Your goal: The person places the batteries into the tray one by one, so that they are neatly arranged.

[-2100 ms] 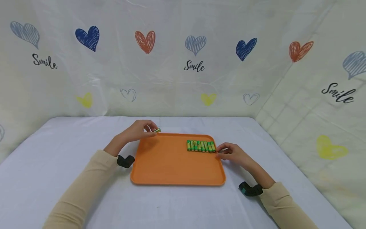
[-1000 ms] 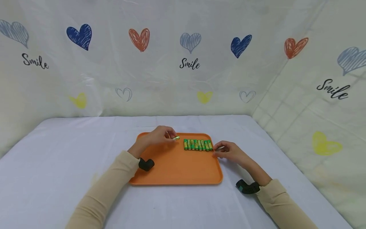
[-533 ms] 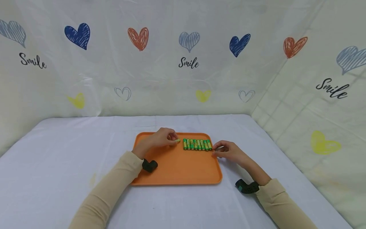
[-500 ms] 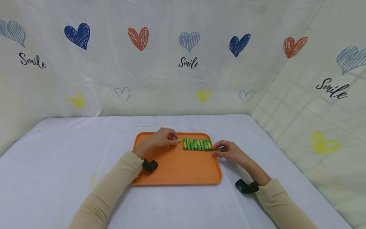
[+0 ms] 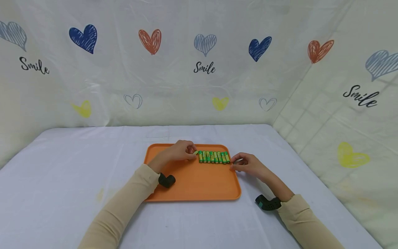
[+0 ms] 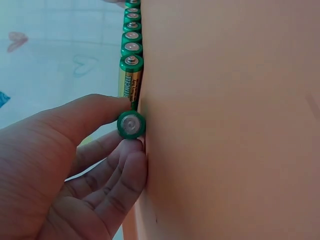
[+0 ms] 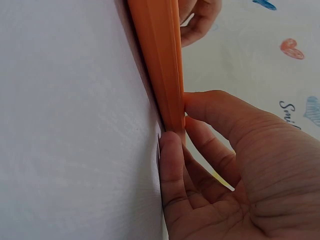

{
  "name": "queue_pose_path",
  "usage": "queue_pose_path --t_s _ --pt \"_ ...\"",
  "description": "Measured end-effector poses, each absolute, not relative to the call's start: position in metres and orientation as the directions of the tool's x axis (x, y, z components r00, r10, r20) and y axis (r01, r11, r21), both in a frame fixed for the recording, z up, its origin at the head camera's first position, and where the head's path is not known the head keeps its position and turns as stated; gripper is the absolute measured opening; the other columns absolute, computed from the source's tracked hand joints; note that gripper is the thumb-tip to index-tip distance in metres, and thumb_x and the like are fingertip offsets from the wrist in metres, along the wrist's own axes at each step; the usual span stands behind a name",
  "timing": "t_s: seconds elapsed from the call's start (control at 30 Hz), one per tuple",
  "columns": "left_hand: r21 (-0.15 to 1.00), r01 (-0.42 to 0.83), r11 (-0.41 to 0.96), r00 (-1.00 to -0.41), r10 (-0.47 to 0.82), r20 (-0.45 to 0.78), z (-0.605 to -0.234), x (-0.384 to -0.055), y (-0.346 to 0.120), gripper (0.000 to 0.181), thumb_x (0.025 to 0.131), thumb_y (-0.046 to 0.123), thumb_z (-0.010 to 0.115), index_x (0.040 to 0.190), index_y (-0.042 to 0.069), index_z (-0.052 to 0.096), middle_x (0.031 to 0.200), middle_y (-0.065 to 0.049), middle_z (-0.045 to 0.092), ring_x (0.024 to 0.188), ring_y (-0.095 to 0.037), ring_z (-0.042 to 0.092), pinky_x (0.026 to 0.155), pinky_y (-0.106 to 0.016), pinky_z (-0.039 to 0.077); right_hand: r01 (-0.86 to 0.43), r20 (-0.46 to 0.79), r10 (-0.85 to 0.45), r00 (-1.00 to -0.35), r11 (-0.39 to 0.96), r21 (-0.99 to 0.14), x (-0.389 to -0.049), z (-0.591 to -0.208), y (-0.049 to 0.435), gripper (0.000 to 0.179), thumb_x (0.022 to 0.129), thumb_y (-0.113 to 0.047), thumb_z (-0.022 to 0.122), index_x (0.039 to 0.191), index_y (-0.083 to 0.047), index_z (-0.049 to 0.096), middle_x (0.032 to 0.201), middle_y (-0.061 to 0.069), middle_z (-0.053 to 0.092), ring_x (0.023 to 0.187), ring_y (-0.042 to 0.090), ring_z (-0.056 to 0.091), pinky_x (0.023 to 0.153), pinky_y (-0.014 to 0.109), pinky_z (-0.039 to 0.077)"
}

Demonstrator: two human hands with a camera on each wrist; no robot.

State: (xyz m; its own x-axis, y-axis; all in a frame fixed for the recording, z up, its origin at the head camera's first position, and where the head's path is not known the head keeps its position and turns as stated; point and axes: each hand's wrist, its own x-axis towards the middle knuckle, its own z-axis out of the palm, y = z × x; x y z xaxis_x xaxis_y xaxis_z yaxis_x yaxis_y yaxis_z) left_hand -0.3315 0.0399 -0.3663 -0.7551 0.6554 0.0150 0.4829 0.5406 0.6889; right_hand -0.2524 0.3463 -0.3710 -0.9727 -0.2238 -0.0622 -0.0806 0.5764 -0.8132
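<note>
A row of green and gold batteries (image 5: 214, 157) lies side by side in the back right part of the orange tray (image 5: 199, 186). My left hand (image 5: 181, 150) pinches one more battery (image 6: 131, 125) between thumb and fingers. This battery sits at the left end of the row, close by the first battery (image 6: 131, 80); whether the two touch is hidden by the thumb. My right hand (image 5: 250, 165) is at the tray's right edge, its thumb and curled fingers holding the rim (image 7: 172, 107).
The tray lies on a table with a white cloth (image 5: 192, 224). Behind and to the right hang pale sheets (image 5: 174, 79) printed with hearts and "Smile". A black wrist device (image 5: 167, 180) is on the left wrist, another (image 5: 268, 203) on the right.
My left hand has carried the battery from the tray's back left corner rightward, down to the left end of the row. The right hand stays on the tray's edge.
</note>
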Motion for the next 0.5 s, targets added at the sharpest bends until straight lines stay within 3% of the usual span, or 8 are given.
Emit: queue_pose_path --t_s 0.5 --pt "0.744 0.447 0.496 -0.736 0.676 -0.008 -0.3680 -0.3314 0.0327 0.035 0.093 0.018 0.067 0.122 0.000 0.058 0.104 -0.009 0.060 0.079 -0.014 0.063 0.071 -0.027 0.054 -0.075 -0.066 -0.214 -0.975 0.590 -0.804 -0.2530 -0.3713 0.3450 0.034 0.088 -0.021 0.073 0.112 0.000 0.062 0.099 0.007 0.065 0.086 0.018 0.058 0.074 0.027 0.048"
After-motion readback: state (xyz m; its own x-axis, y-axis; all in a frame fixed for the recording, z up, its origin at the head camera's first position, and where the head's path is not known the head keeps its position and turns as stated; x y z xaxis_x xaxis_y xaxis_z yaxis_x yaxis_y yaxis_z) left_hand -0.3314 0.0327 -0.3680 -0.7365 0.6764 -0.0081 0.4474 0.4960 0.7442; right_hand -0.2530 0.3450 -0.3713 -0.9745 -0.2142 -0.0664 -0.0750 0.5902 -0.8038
